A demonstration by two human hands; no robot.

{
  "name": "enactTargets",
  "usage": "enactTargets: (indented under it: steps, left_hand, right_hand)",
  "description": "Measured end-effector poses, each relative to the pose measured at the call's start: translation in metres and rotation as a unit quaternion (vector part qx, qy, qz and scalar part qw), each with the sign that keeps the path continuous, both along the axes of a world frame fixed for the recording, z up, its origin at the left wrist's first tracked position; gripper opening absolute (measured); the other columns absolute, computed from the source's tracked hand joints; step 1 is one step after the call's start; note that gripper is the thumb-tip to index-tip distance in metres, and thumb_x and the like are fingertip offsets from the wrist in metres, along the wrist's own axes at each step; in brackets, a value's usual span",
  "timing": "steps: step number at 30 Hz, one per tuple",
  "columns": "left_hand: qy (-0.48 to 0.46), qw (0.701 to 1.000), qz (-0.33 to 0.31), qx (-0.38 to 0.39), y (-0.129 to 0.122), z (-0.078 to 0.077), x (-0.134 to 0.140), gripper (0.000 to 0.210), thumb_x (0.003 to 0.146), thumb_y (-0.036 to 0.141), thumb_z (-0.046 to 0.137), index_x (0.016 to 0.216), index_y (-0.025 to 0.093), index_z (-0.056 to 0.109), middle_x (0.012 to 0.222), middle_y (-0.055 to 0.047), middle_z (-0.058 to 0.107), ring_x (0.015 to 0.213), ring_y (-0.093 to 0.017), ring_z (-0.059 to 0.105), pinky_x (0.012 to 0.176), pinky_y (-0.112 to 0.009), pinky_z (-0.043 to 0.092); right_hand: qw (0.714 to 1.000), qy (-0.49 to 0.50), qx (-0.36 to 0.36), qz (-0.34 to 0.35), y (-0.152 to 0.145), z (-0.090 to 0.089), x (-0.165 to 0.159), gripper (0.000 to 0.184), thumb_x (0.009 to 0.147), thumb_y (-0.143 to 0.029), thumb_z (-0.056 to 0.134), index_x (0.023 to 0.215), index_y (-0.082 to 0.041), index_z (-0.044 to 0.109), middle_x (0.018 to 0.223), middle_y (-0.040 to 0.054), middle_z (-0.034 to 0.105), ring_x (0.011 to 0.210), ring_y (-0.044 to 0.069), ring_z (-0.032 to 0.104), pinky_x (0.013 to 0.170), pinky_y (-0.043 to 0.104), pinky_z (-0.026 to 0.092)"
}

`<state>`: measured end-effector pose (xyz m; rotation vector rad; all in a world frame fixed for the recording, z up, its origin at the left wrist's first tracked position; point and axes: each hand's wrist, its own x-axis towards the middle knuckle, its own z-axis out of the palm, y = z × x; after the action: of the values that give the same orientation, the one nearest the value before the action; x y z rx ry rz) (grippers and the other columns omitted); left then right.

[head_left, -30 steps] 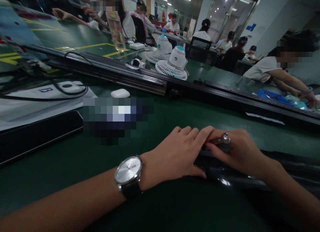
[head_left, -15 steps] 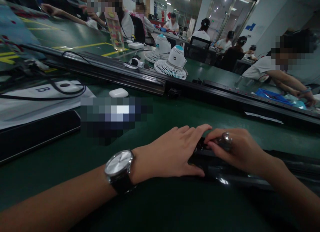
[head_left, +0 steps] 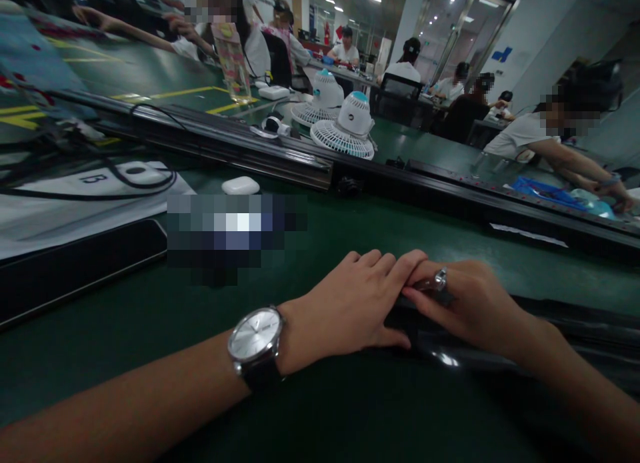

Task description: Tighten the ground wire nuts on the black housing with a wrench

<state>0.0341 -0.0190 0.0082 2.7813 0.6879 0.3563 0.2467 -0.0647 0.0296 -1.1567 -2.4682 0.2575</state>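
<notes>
First, towards nine o'clock in the view, a white sheet (head_left: 100,218) and a flat black device (head_left: 80,270) lie on the green desk (head_left: 370,213), with a white case (head_left: 241,185) near ten. A wristwatch (head_left: 257,336) at seven leads to the left hand (head_left: 345,310), short of six; its grip spans a glossy black bar (head_left: 440,350), thumb spread, but with its fingertips hidden I cannot tell how firmly it clasps. Two white fans (head_left: 353,120) sit just past twelve. Towards four o'clock, over the bar, a small metal wrench (head_left: 440,280) is in the right hand (head_left: 470,300), whose grip is pinched closed on it. Farther right, a white strip (head_left: 530,235) lies at three.
</notes>
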Motion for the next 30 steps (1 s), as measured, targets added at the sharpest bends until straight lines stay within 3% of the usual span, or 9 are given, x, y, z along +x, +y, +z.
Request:
enactTargets:
  steps: [6,12,17,25,30]
  left_hand:
    - [0.019,0.999,-0.035,-0.025,0.004,0.009,-0.004,0.091,0.087,0.045,0.075,0.154,0.019,0.019,0.141,-0.013,0.056,0.121,-0.03,0.057,0.1,-0.044,0.046]
    - [-0.001,1.0,-0.023,-0.006,0.003,0.003,-0.002,0.106,0.078,0.067,0.078,0.153,0.017,0.022,0.145,-0.014,0.053,0.12,-0.031,0.057,0.099,-0.044,0.046]
    - [-0.007,1.0,-0.003,0.011,0.0,-0.003,0.001,0.107,0.078,0.06,0.081,0.155,0.018,0.019,0.142,-0.012,0.056,0.119,-0.031,0.058,0.099,-0.044,0.045]
    - [-0.002,1.0,-0.027,-0.007,0.005,0.001,-0.004,0.103,0.081,0.049,0.082,0.155,0.017,0.018,0.148,-0.012,0.053,0.117,-0.029,0.059,0.098,-0.042,0.046]
    - [0.001,0.999,-0.038,-0.013,0.006,0.006,-0.006,0.104,0.082,0.056,0.08,0.155,0.017,0.018,0.155,-0.012,0.046,0.123,-0.03,0.056,0.101,-0.042,0.045]
  right_hand:
    - [0.999,-0.005,0.007,0.046,-0.001,0.01,0.006,0.012,0.1,-0.016,0.05,0.101,-0.017,0.063,0.09,0.005,0.073,0.08,0.017,0.068,0.075,0.03,0.049]
    - [0.999,0.011,0.023,-0.034,0.002,0.006,0.007,0.014,0.1,-0.02,0.052,0.093,-0.017,0.064,0.079,0.003,0.073,0.067,0.015,0.068,0.065,0.027,0.047]
    - [0.998,-0.028,-0.013,-0.062,0.004,0.0,0.003,0.019,0.099,-0.026,0.053,0.09,-0.016,0.067,0.07,0.0021,0.069,0.059,0.017,0.064,0.058,0.03,0.042]
    - [0.997,-0.006,-0.06,-0.048,0.008,0.005,0.007,0.015,0.101,-0.024,0.056,0.097,-0.019,0.069,0.085,0.0015,0.076,0.072,0.016,0.071,0.067,0.027,0.047]
    - [0.997,0.032,-0.053,-0.051,0.007,0.006,0.007,0.014,0.101,-0.023,0.056,0.097,-0.02,0.07,0.088,0.0008,0.078,0.076,0.015,0.074,0.068,0.025,0.05]
